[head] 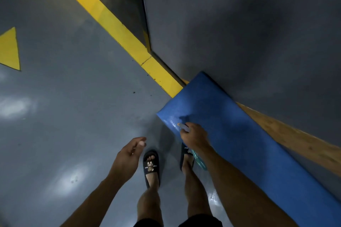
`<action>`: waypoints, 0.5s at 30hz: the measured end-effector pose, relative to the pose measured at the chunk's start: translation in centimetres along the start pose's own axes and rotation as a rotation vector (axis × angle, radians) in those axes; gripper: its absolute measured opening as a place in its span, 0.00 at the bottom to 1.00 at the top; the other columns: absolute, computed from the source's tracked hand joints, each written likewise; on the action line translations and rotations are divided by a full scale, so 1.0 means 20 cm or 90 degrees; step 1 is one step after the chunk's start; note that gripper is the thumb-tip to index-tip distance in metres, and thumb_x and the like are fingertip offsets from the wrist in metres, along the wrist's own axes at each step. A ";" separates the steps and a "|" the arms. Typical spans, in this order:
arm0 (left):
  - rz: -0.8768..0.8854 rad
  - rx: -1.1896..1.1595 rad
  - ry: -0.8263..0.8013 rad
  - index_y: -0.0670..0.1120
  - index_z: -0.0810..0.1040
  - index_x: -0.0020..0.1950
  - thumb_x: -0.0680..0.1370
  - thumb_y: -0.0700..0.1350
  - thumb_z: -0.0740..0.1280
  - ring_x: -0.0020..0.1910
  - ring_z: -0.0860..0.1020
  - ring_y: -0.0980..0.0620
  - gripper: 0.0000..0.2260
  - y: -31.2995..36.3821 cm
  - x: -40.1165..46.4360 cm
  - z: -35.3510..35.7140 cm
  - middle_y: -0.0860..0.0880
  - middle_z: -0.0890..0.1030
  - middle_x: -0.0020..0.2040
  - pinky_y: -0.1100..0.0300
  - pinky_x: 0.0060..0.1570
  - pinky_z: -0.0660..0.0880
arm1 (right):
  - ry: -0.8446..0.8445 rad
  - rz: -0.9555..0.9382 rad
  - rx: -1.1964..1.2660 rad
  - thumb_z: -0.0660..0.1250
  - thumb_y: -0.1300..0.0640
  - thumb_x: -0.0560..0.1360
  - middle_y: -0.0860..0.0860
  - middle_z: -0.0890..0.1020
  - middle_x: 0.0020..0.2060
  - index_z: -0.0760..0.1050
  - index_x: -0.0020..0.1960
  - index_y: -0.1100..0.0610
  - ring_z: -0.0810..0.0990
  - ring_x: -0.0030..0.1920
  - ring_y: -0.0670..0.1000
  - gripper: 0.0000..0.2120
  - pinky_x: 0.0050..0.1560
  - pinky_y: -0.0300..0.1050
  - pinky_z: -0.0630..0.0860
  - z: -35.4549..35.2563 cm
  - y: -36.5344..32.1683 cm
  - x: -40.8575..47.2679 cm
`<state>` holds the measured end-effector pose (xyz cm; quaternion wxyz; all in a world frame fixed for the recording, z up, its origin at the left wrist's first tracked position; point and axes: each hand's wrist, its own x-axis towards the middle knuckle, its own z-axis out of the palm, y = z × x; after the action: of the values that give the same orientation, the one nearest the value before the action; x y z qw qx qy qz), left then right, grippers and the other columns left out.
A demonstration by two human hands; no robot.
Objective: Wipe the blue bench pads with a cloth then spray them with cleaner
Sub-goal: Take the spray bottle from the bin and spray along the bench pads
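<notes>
Blue bench pad against the grey wall, smooth, slightly grained vinyl, long and flat with a rounded corner, wet-looking patch beside the nozzle. Right hand gripping a clear greenish spray bottle over its near end; left hand loosely curled, holding nothing. Risk: overspray on the glossy grey floor beside the 2 sandals, likely slippery.

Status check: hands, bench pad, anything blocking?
Right hand grips spray bottle, nozzle over blue bench pad. Left hand empty, fingers loose. Wet patch near the nozzle. No cloth in view, nothing on the pad.
</notes>
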<state>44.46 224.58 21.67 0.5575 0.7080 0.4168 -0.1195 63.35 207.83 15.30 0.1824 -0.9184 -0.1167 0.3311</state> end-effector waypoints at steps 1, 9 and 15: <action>0.001 -0.001 -0.007 0.58 0.78 0.61 0.80 0.63 0.58 0.57 0.79 0.59 0.16 -0.02 -0.01 -0.03 0.57 0.82 0.57 0.53 0.61 0.75 | 0.020 0.000 0.004 0.64 0.48 0.75 0.59 0.83 0.49 0.77 0.47 0.56 0.79 0.53 0.65 0.11 0.51 0.52 0.74 0.01 -0.01 -0.02; 0.090 0.035 -0.069 0.65 0.79 0.53 0.75 0.62 0.61 0.56 0.79 0.62 0.11 0.22 -0.12 -0.19 0.57 0.84 0.53 0.61 0.60 0.73 | 0.130 -0.025 0.333 0.65 0.50 0.75 0.44 0.75 0.30 0.73 0.36 0.46 0.75 0.35 0.47 0.09 0.42 0.53 0.79 -0.25 -0.04 -0.43; 0.228 0.059 -0.182 0.65 0.81 0.50 0.71 0.65 0.65 0.53 0.82 0.53 0.12 0.72 -0.27 -0.07 0.51 0.85 0.48 0.56 0.58 0.75 | 0.149 -0.020 0.553 0.70 0.60 0.76 0.57 0.83 0.40 0.80 0.45 0.61 0.80 0.36 0.54 0.04 0.35 0.48 0.80 -0.64 0.04 -0.81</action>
<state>51.21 222.86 35.52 0.5900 0.7713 0.1956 -0.1369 59.53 198.40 33.39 0.5681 -0.7859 0.0408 0.2407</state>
